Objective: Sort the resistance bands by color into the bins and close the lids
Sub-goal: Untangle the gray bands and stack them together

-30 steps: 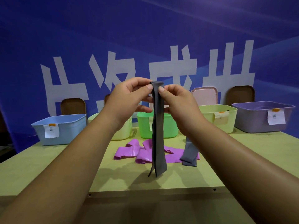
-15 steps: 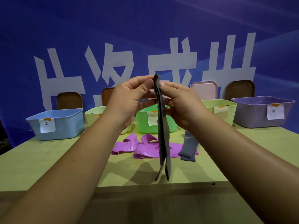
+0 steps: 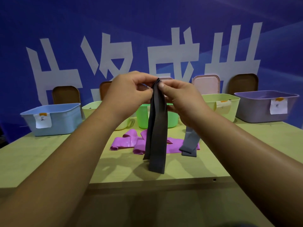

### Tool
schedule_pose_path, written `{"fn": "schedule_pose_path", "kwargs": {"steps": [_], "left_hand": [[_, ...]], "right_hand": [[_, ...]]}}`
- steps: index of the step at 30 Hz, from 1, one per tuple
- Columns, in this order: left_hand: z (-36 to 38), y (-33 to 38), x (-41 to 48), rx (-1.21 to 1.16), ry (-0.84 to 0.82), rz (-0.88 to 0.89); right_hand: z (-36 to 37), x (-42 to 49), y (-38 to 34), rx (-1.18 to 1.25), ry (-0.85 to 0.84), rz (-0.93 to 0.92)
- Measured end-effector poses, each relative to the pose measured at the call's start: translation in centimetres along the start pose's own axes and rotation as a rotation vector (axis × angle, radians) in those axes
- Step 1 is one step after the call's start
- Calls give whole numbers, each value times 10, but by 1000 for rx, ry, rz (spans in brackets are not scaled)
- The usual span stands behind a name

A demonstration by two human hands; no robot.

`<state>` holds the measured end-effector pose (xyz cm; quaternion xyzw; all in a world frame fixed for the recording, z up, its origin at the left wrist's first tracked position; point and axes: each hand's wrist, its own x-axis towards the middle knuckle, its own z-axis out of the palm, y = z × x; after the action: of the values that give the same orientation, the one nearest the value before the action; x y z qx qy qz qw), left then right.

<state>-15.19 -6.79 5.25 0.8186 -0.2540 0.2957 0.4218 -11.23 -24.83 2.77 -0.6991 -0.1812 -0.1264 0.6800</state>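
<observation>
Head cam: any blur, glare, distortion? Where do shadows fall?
Head view: wide-angle stretch swells both forearms toward the bottom corners. Head view: soft overlapping shadows of the dark grey band, left hand and right hand fall on the table toward the camera. Head view: mild sheen on the pink bands; bin labels too soft to read.

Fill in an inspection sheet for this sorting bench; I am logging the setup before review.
Surface: light wooden table.
Job's things: dark grey band held up, hanging; purple bands and a grey band lie on the table; five open bins in a row; lids lean behind.
Clutter: nothing seen.
Hands: left hand and right hand pinch its top.
Cables: nothing seen.
Surroundings: blue backdrop with white characters.
</observation>
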Motion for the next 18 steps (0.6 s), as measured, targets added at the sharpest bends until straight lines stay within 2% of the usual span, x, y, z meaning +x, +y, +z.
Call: {"fn": "schedule_pose_path", "kwargs": {"steps": [4, 12, 18], "left_hand": [[3, -5, 0, 101, -3, 23], [8, -13, -5, 17, 9, -29], [15, -18, -6, -16, 41, -32]], "right_hand": [[0, 1, 2, -35, 22, 6], [0, -1, 4, -96, -38, 3], [0, 2, 8, -83, 4, 15]]}}
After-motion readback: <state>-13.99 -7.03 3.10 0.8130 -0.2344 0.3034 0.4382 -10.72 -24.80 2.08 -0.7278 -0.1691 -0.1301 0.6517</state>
